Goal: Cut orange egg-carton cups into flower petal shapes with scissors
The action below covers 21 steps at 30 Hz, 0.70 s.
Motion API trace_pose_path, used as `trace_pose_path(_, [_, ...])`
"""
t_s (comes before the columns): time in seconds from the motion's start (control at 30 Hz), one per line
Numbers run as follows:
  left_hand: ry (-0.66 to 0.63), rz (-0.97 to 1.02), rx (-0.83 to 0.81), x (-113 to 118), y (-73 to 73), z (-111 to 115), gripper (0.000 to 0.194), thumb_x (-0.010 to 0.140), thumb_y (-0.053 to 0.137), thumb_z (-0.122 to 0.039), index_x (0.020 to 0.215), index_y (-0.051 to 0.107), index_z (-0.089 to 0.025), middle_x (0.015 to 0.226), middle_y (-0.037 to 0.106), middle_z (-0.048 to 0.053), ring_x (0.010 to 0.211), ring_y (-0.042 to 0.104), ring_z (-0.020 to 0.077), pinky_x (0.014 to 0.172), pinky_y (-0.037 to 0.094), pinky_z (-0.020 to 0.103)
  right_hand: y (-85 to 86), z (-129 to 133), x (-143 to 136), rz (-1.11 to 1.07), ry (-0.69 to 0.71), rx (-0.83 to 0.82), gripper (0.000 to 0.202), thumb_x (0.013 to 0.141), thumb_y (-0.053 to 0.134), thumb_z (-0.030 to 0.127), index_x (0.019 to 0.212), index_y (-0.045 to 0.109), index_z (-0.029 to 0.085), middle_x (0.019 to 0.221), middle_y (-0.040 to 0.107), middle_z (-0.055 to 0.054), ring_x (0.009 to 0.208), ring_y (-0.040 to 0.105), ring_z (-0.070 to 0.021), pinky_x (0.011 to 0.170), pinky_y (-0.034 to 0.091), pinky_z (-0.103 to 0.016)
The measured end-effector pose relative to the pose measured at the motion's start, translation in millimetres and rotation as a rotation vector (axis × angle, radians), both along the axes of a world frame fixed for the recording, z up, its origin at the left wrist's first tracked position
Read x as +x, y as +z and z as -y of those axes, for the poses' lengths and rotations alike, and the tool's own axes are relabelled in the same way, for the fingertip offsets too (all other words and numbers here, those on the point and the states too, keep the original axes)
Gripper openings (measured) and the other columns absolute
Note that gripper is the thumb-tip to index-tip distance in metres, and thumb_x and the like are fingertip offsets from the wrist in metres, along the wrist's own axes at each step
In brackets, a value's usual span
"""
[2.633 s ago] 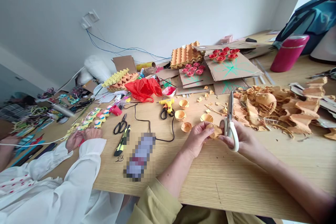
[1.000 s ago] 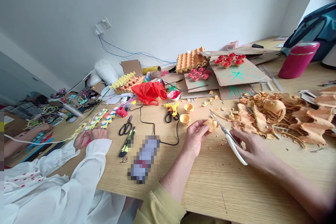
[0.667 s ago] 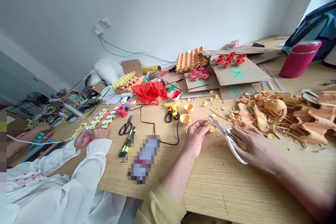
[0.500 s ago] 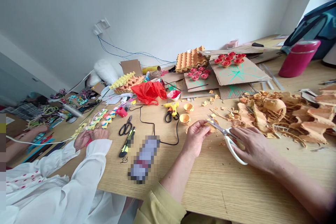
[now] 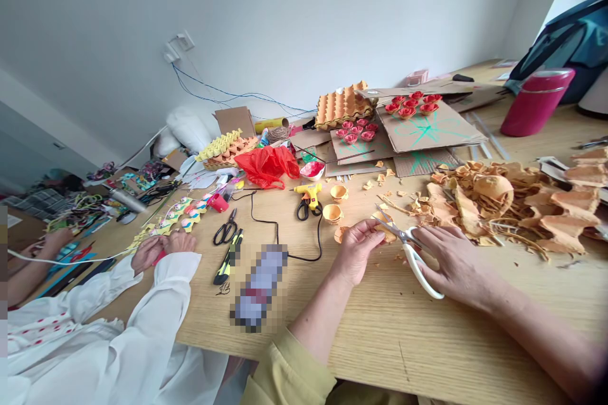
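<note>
Left hand (image 5: pixel 357 250): pinching the small orange carton cup (image 5: pixel 389 237), above the desk (image 5: pixel 370 329), back from its near edge.
Right hand (image 5: pixel 451 259): gripping the white-handled scissors (image 5: pixel 424 277), blades at the cup.
Cutting: I'd take short snips, turning the cup toward the blades, pinching lightly so the pulp doesn't crush or tear.
Fingertips: best kept behind the blade line.
Hard to see: the cup's underside, the exact cut, and the fingers inside the handles.
</note>
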<state>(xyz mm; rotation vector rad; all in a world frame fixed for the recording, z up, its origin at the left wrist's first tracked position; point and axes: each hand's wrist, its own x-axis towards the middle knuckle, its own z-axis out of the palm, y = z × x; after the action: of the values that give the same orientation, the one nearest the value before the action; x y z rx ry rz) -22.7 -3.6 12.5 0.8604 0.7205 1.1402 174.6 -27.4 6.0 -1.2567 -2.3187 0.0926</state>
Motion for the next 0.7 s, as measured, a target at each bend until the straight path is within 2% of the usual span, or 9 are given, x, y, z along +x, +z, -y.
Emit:
trace_pose_path(0.27, [-0.036, -0.009, 0.024, 0.4, 1.7, 1.8, 0.027, 0.065, 0.083, -0.028, 0.087, 0.074, -0.015, 0.089, 0.071, 0.004, 0.084, 0.059, 0.0133, 0.086, 0.042, 0.029, -2.3, -1.6, 3.8, 0.025, 0.033, 0.040, 0.020, 0.090, 0.054, 0.040, 0.097, 0.053, 0.021, 0.084, 0.064, -0.006, 0.080, 0.061, -0.0262, 0.083, 0.040, -0.042])
trace_pose_path(0.7, [-0.070, 0.027, 0.034, 0.0, 0.9, 1.4, 0.027, 0.065, 0.083, -0.027, 0.089, 0.075, -0.017, 0.090, 0.073, 0.004, 0.086, 0.061, 0.0149, 0.089, 0.042, 0.031, -0.9, 1.1, 2.9, -0.020, 0.086, 0.085, 0.012, 0.094, 0.047, 0.034, 0.089, 0.046, 0.023, 0.072, 0.060, -0.002, 0.068, 0.059, -0.0218, 0.083, 0.039, -0.043])
